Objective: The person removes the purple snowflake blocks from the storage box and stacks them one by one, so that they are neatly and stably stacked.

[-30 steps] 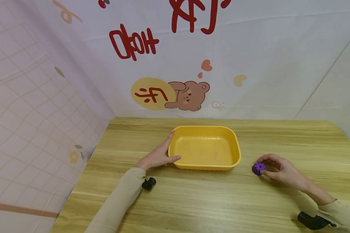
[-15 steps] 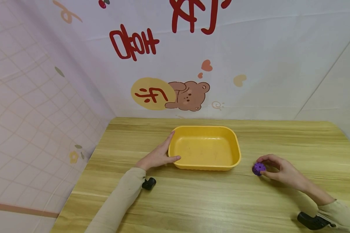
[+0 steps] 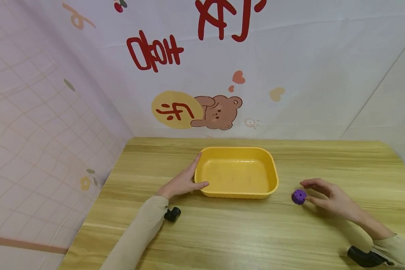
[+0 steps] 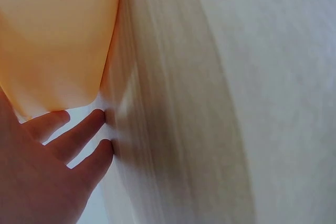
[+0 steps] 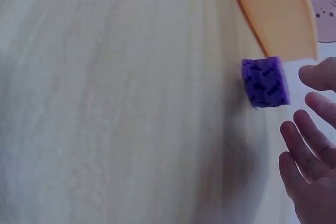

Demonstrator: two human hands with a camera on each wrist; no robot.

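Observation:
At the left end of a yellow plastic basin (image 3: pixel 237 176), my left hand (image 3: pixel 180 183) holds the rim, thumb lapping over the near corner and fingers against the outside. The left wrist view has those fingers (image 4: pixel 79 135) spread at the basin's end wall, low by the table. A short stack of purple notched discs (image 3: pixel 299 197) stands upright to the basin's right. My right hand (image 3: pixel 334 202) is just right of the stack, thumb and fingers parted with nothing held. In the right wrist view, a gap shows between the fingers (image 5: pixel 304 142) and the stack (image 5: pixel 265 82).
Both things stand on a wood-grain table (image 3: pixel 243 232). A printed white cloth (image 3: pixel 307 56) hangs behind the table's far edge, and another (image 3: pixel 54 112) hangs at the left. Each wrist wears a black camera, such as the left one (image 3: pixel 173 214).
My right hand has let go of the purple disc stack and drawn slightly back to the right. The stack stays standing on the table. My left hand keeps its place on the basin.

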